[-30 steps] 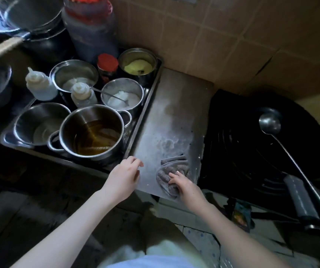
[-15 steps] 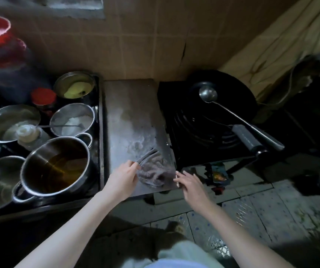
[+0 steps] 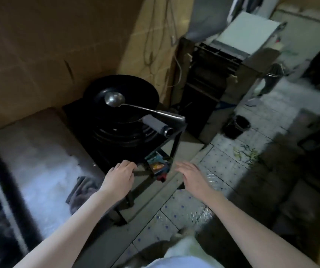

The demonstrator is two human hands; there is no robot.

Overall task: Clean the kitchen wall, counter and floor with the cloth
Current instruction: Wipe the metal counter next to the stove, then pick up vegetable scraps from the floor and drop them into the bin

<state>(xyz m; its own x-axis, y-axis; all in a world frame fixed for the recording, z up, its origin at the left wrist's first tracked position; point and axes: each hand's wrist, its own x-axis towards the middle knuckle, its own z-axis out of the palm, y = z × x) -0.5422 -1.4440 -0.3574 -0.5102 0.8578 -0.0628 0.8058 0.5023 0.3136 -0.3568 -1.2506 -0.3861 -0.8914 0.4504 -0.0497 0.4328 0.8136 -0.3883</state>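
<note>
The grey cloth [image 3: 82, 192] lies crumpled at the front right edge of the metal counter [image 3: 39, 161], with neither hand on it. My left hand [image 3: 119, 176] is just to its right, at the front rail of the black stove stand [image 3: 175, 146]; its fingers are loosely curled and I cannot tell whether they touch the rail. Held out over the tiled floor [image 3: 184, 209], my right hand [image 3: 192, 176] has straight, spread fingers and holds nothing. The brown wall [image 3: 49, 45] rises behind the counter.
A black wok [image 3: 136, 89] with a steel ladle [image 3: 114, 99] in it sits on the stove; its handle [image 3: 156, 125] sticks out toward me. On the floor are a black bucket [image 3: 236, 126] and green scraps [image 3: 246, 153]. Dark shelving [image 3: 209, 78] stands past the stove.
My view swung right from the pots toward the stove and floor. Both hands came off the cloth, which stays on the counter, and moved right.
</note>
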